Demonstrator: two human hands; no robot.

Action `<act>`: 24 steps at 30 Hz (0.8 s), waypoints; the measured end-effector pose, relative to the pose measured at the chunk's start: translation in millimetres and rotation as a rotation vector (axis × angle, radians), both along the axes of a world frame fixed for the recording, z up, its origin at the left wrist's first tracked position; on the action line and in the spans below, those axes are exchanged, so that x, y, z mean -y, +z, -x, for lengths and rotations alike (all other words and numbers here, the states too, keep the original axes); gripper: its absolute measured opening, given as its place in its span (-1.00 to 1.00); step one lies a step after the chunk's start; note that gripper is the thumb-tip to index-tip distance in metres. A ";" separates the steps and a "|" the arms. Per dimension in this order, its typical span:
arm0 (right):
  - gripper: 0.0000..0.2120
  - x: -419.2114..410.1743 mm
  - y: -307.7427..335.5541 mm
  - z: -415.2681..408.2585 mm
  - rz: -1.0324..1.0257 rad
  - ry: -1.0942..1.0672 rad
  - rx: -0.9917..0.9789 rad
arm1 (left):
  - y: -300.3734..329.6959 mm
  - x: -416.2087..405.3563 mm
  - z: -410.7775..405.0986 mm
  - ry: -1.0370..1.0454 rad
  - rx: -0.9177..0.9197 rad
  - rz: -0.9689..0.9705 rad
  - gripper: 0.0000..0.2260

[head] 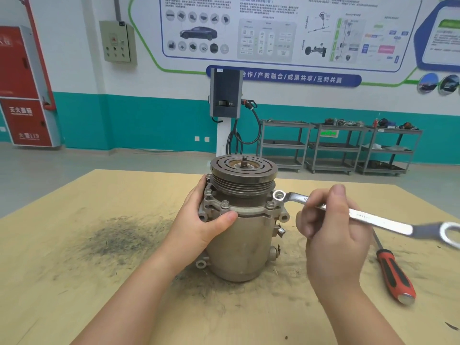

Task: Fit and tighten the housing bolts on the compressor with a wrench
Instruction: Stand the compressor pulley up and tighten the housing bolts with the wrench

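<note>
A grey metal compressor stands upright on the wooden table, its grooved pulley on top. Bolts sit in the housing flange below the pulley, another at the right. My left hand grips the compressor's left side, thumb across the front of the flange. My right hand holds a silver double-ring wrench by its shaft. The wrench's small ring end hovers just above and right of the right-hand bolt, not seated on it.
A red-and-black screwdriver lies on the table at the right. Dark metal dust stains the tabletop to the left. Beyond the table stand a charging post and grey shelf carts along the wall.
</note>
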State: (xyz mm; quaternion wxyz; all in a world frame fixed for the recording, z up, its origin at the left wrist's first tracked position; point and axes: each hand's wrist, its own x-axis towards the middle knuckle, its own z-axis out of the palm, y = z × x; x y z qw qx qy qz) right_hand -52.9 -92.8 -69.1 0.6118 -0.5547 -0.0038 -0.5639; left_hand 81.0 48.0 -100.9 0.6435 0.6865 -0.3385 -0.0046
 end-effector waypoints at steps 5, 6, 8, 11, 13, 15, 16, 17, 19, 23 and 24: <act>-0.50 14.0 8.2 -4.3 -0.399 0.397 -0.098 | 0.6 -0.6 1.0 0.013 -0.002 -0.024 -0.09; -0.52 17.6 10.5 -3.9 -0.452 0.453 -0.115 | 1.4 -0.4 1.7 0.010 -0.003 -0.022 -0.10; -0.58 22.8 13.4 -3.0 -0.520 0.527 -0.156 | 1.7 -0.4 2.5 0.006 -0.006 -0.019 -0.10; -0.66 24.7 11.0 -5.6 -0.508 0.486 -0.176 | 1.5 -0.6 2.0 0.012 -0.011 -0.023 -0.11; -0.78 23.4 8.8 -8.1 -0.438 0.339 -0.144 | 1.9 -0.6 2.8 0.007 -0.011 -0.022 -0.15; -0.90 22.6 7.2 -10.4 -0.389 0.243 -0.089 | 2.1 -0.6 2.9 0.001 -0.014 -0.023 -0.12; -0.91 22.4 6.0 -10.9 -0.364 0.224 -0.077 | 2.0 -0.5 2.7 0.001 -0.017 -0.025 -0.09; -0.87 22.2 4.0 -10.6 -0.320 0.191 -0.078 | 2.1 -0.6 2.9 0.003 -0.015 -0.025 -0.09; -0.74 20.0 0.0 -7.7 -0.154 0.047 -0.091 | 2.6 -0.6 3.0 0.005 -0.013 -0.026 -0.11; -0.75 6.4 -7.7 -1.7 0.301 -0.090 0.070 | 2.5 -0.5 3.4 0.002 -0.014 -0.024 -0.13; -0.75 4.2 -10.1 -1.5 0.390 -0.094 0.082 | 2.4 -0.5 3.5 -0.001 -0.018 -0.020 -0.12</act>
